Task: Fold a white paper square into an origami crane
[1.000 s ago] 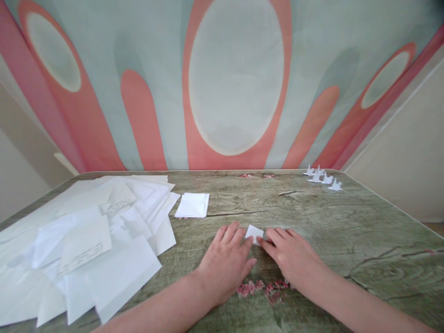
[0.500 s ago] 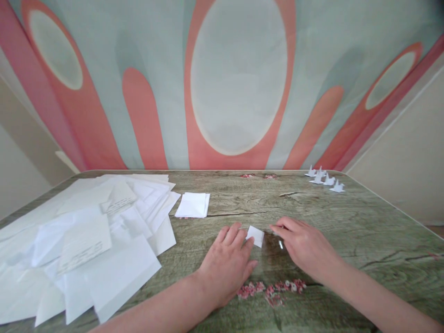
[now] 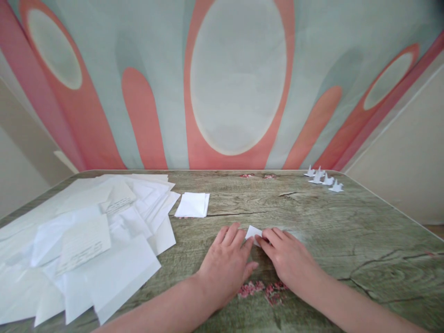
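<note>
A small piece of white paper [image 3: 253, 232] lies on the table between my two hands, turned so that one corner points away from me. My left hand [image 3: 227, 259] rests palm down at its left edge, fingers close together, holding it against the tabletop with the fingertips. At the right side, my right hand [image 3: 289, 256] has its fingers bent and pressed together on the paper, covering that corner. Whether the sheet is creased beneath the fingers is hidden.
To the left spreads a big heap of white papers [image 3: 128, 266], some with printed lines. A small stack of white squares [image 3: 192, 205] lies beyond my left hand. Several folded paper birds [image 3: 328, 180] stand at the far right. A painted backdrop [image 3: 239, 162] rises behind the wood-grain table [image 3: 364, 231].
My right hand has moved left, from apart from the paper to touching its right side, and now covers part of it. My left hand has stayed almost still.
</note>
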A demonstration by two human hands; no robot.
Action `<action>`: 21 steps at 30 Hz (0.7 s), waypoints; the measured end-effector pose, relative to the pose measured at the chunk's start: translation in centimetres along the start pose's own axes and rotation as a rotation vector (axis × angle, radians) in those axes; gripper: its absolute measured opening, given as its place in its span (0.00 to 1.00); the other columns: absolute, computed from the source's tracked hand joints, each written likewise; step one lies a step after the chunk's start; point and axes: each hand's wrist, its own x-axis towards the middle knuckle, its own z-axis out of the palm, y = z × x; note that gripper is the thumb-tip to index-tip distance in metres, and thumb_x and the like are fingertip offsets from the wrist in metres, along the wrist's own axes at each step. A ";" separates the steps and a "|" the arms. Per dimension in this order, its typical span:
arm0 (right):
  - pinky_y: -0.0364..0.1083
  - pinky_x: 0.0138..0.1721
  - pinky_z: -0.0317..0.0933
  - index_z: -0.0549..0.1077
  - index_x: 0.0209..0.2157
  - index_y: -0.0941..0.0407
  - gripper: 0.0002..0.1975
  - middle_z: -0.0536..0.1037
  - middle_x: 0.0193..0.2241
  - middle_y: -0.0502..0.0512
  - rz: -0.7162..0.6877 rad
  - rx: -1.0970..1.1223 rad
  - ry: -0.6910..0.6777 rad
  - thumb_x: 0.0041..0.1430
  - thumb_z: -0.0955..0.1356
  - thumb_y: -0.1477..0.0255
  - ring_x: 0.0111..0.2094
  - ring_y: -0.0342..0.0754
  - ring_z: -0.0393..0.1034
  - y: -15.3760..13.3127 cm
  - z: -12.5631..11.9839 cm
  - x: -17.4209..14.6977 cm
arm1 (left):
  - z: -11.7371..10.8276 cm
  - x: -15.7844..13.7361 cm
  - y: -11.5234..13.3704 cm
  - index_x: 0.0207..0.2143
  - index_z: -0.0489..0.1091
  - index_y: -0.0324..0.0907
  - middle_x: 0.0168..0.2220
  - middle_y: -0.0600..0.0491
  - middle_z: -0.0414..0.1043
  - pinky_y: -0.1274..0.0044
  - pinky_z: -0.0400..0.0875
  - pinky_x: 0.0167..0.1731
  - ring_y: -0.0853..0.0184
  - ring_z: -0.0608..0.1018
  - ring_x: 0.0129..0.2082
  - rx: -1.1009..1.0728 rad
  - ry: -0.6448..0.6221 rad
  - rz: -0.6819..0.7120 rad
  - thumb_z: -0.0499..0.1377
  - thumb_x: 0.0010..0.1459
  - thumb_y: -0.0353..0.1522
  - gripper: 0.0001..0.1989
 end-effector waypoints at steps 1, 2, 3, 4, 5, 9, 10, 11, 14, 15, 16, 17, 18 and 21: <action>0.49 0.35 0.61 0.71 0.43 0.61 0.14 0.71 0.34 0.56 0.006 -0.014 -0.008 0.53 0.65 0.80 0.36 0.51 0.64 -0.1 -0.1 0.0 | 0.1 0.0 0.0 0.52 0.61 0.43 0.49 0.46 0.62 0.63 0.53 0.53 0.55 0.58 0.55 0.003 0.006 -0.005 0.51 0.59 0.43 0.21; 0.49 0.35 0.61 0.72 0.43 0.61 0.14 0.71 0.34 0.56 0.009 -0.027 -0.015 0.53 0.65 0.81 0.36 0.51 0.64 -0.2 -0.1 0.1 | 0.1 0.0 0.0 0.52 0.61 0.43 0.49 0.46 0.63 0.63 0.53 0.53 0.55 0.59 0.55 0.008 0.011 -0.009 0.51 0.59 0.43 0.22; 0.49 0.35 0.61 0.72 0.43 0.61 0.14 0.71 0.34 0.56 0.012 -0.037 -0.021 0.53 0.65 0.81 0.36 0.51 0.65 -0.3 -0.1 0.1 | 0.2 -0.1 0.0 0.51 0.61 0.42 0.48 0.46 0.63 0.63 0.53 0.53 0.55 0.59 0.55 0.013 0.016 -0.013 0.51 0.59 0.43 0.21; 0.49 0.35 0.61 0.72 0.43 0.61 0.14 0.71 0.34 0.56 0.013 -0.045 -0.025 0.53 0.65 0.81 0.36 0.50 0.65 -0.4 -0.1 0.1 | 0.2 -0.1 0.0 0.51 0.62 0.42 0.48 0.46 0.63 0.63 0.53 0.53 0.55 0.59 0.55 0.019 0.020 -0.016 0.51 0.59 0.43 0.21; 0.49 0.35 0.61 0.72 0.43 0.61 0.15 0.71 0.34 0.56 0.012 -0.049 -0.027 0.53 0.65 0.81 0.36 0.50 0.65 -0.4 -0.1 0.2 | 0.3 -0.1 0.0 0.50 0.62 0.41 0.48 0.46 0.63 0.63 0.52 0.53 0.55 0.59 0.55 0.025 0.021 -0.017 0.51 0.59 0.43 0.21; 0.49 0.34 0.60 0.71 0.43 0.61 0.15 0.71 0.34 0.56 0.016 -0.051 -0.037 0.54 0.64 0.82 0.36 0.50 0.65 -0.4 -0.2 0.3 | 0.2 -0.2 -0.2 0.48 0.65 0.39 0.47 0.46 0.64 0.64 0.51 0.54 0.55 0.58 0.55 0.058 0.024 -0.009 0.52 0.58 0.43 0.21; 0.49 0.34 0.60 0.71 0.43 0.61 0.14 0.71 0.33 0.56 0.019 -0.051 -0.039 0.54 0.64 0.81 0.36 0.50 0.65 -0.3 -0.2 0.3 | 0.1 -0.2 -0.2 0.48 0.65 0.39 0.47 0.46 0.65 0.64 0.50 0.54 0.55 0.58 0.55 0.065 0.025 -0.005 0.52 0.58 0.43 0.21; 0.49 0.34 0.60 0.72 0.43 0.61 0.14 0.71 0.33 0.55 0.023 -0.053 -0.041 0.54 0.64 0.81 0.36 0.50 0.65 -0.3 -0.3 0.3 | 0.1 -0.2 -0.3 0.48 0.65 0.39 0.47 0.46 0.65 0.64 0.50 0.54 0.55 0.58 0.55 0.071 0.026 -0.001 0.52 0.58 0.43 0.20; 0.48 0.34 0.60 0.72 0.42 0.61 0.14 0.71 0.33 0.55 0.033 -0.062 -0.049 0.53 0.64 0.82 0.36 0.50 0.65 -0.2 -0.3 0.2 | 0.0 -0.2 -0.3 0.48 0.65 0.39 0.46 0.46 0.66 0.65 0.51 0.54 0.56 0.59 0.55 0.087 0.026 0.007 0.53 0.57 0.43 0.21; 0.48 0.34 0.59 0.72 0.41 0.61 0.13 0.71 0.33 0.55 0.035 -0.065 -0.050 0.53 0.64 0.82 0.36 0.50 0.65 -0.2 -0.3 0.2 | 0.1 -0.2 -0.3 0.48 0.65 0.39 0.46 0.46 0.66 0.65 0.51 0.54 0.55 0.60 0.55 0.093 0.026 0.010 0.53 0.57 0.43 0.21; 0.48 0.34 0.59 0.73 0.41 0.61 0.13 0.71 0.33 0.55 0.036 -0.067 -0.049 0.53 0.64 0.82 0.36 0.49 0.65 -0.2 -0.3 0.2 | 0.1 -0.2 -0.3 0.48 0.65 0.39 0.46 0.46 0.66 0.65 0.51 0.54 0.56 0.60 0.54 0.099 0.028 0.012 0.53 0.57 0.43 0.21; 0.48 0.34 0.59 0.73 0.41 0.60 0.13 0.71 0.33 0.55 0.035 -0.070 -0.047 0.53 0.64 0.82 0.36 0.49 0.65 -0.2 -0.3 0.1 | 0.1 -0.3 -0.3 0.48 0.65 0.39 0.45 0.46 0.66 0.65 0.51 0.54 0.56 0.60 0.54 0.104 0.029 0.015 0.53 0.57 0.43 0.22; 0.48 0.34 0.59 0.72 0.41 0.60 0.14 0.71 0.33 0.55 0.035 -0.075 -0.044 0.53 0.64 0.82 0.36 0.49 0.65 -0.2 -0.3 0.1 | 0.1 -0.3 -0.2 0.48 0.65 0.39 0.45 0.46 0.67 0.65 0.51 0.54 0.56 0.60 0.54 0.109 0.030 0.017 0.54 0.57 0.43 0.22; 0.49 0.34 0.58 0.73 0.40 0.59 0.13 0.71 0.33 0.55 0.046 -0.100 -0.043 0.53 0.64 0.82 0.35 0.49 0.65 -0.1 -0.3 0.2 | 0.2 -0.3 -0.2 0.48 0.65 0.38 0.45 0.46 0.67 0.66 0.52 0.53 0.56 0.61 0.53 0.120 0.029 0.019 0.54 0.56 0.43 0.22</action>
